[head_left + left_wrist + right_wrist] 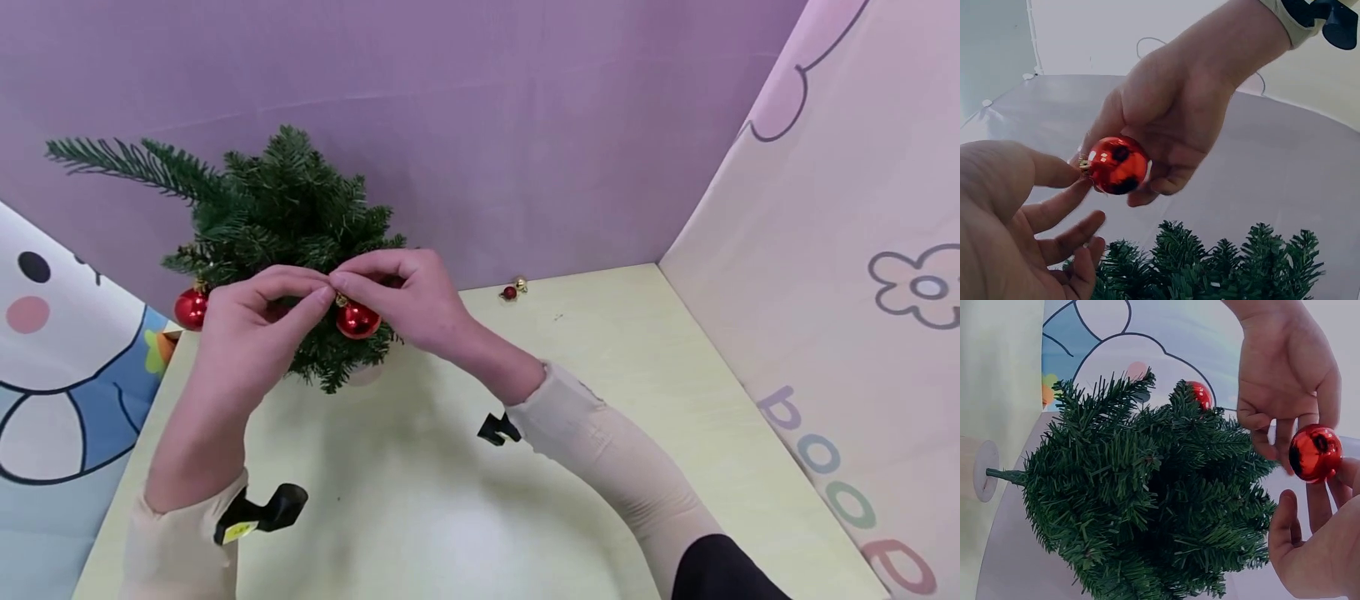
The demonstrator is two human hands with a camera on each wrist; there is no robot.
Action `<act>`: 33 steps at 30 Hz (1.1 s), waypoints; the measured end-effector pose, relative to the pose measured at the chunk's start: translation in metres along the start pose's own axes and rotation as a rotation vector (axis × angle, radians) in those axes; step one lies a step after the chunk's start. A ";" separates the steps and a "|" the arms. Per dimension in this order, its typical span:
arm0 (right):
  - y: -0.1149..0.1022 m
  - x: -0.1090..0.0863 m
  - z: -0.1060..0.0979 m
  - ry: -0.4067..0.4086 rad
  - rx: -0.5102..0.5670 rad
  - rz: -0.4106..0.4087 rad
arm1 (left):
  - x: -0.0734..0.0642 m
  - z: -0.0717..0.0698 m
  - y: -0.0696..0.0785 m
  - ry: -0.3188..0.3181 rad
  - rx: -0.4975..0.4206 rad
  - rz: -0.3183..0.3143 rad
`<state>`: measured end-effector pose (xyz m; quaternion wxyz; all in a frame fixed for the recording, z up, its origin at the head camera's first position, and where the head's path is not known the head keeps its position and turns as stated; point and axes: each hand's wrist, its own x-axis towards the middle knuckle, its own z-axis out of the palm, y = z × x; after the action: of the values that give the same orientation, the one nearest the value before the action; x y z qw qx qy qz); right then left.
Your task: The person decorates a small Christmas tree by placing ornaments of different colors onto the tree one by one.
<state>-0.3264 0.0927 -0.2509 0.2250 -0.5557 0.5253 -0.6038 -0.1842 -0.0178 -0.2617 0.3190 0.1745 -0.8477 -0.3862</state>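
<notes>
Both hands (243, 333) (415, 298) pinch a red bauble (358, 321), apparently at its gold cap (1084, 165), before the green tree (288, 204).

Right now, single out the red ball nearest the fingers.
The large ball held by left hand and right hand; the other large ball hangs on the tree, the small red ball lies on the table.

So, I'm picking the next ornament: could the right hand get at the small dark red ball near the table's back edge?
Probably yes, once the right hand leaves the shiny red ball: no object shows between that hand and the small dark red ball.
</notes>
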 end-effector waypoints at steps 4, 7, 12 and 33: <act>-0.001 -0.002 -0.001 0.004 0.008 -0.005 | -0.005 0.002 -0.002 -0.016 0.062 0.037; -0.001 -0.003 -0.002 -0.002 0.011 0.011 | -0.005 0.006 -0.004 0.011 0.084 0.060; 0.001 -0.006 -0.003 0.004 0.018 0.020 | -0.001 0.014 -0.008 0.083 0.034 0.094; 0.007 -0.005 -0.004 0.002 0.135 0.043 | 0.008 0.008 -0.006 0.011 -0.159 0.045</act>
<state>-0.3315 0.0956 -0.2587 0.2741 -0.5272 0.4956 -0.6335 -0.1957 -0.0219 -0.2673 0.3449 0.1317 -0.8164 -0.4440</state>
